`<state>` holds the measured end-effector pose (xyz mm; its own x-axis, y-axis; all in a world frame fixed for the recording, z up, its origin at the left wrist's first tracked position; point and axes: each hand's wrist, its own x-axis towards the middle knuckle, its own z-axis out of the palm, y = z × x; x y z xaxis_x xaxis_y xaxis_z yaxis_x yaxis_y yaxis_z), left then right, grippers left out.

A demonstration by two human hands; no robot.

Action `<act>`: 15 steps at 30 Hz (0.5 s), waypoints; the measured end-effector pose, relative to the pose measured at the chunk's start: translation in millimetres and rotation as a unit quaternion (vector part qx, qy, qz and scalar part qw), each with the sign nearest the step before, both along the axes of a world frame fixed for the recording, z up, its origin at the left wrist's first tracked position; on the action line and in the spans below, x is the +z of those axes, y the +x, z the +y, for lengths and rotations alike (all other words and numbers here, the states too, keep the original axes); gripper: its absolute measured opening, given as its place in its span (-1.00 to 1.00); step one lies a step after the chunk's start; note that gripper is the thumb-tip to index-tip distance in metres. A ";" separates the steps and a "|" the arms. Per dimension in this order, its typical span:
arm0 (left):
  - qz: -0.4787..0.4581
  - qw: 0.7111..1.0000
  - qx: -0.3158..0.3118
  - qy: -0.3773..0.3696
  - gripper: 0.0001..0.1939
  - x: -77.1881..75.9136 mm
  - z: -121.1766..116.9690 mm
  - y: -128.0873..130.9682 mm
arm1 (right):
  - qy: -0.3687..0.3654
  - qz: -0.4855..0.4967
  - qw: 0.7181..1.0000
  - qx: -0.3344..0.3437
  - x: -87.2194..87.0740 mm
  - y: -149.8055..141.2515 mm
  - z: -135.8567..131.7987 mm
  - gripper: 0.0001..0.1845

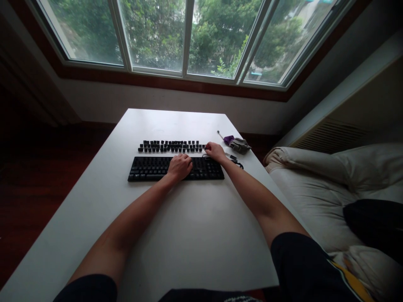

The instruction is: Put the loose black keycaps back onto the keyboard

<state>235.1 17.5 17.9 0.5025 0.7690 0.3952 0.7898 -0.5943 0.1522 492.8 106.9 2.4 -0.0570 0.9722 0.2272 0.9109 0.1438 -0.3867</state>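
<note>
A black keyboard (147, 168) lies on the white table in front of me. My left hand (180, 165) rests on top of it, right of its middle, fingers bent over the keys and holding nothing that I can see. Behind the keyboard stand two rows of loose black keycaps (166, 147). At their right end is my right hand (215, 151), thumb and fingers pinched on a small dark keycap (206, 147). Part of the keyboard is hidden under my left hand.
On the table's right side lie a crumpled grey and purple cloth (238, 144), a thin brush (219, 134) and a dark cable (238, 163). A pale sofa (308, 197) stands along the right. Beyond the white table (176, 121) is a window wall.
</note>
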 end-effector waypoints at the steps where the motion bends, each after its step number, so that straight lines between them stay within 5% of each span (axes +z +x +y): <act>1: 0.001 1.000 0.000 0.000 -0.74 -0.1 0.0 0.0 | 0.011 0.009 1.000 0.006 1.4 0.6 -5.1 -0.82; 8: 0.002 1.000 -0.002 -0.003 -0.74 -1.4 0.3 0.5 | 0.084 0.049 0.992 0.074 8.9 -2.0 -56.4 -0.88; 15: 0.015 1.000 -0.003 -0.006 -0.75 -3.2 0.4 1.5 | 0.043 0.110 0.977 0.180 10.4 -7.3 -84.7 -0.83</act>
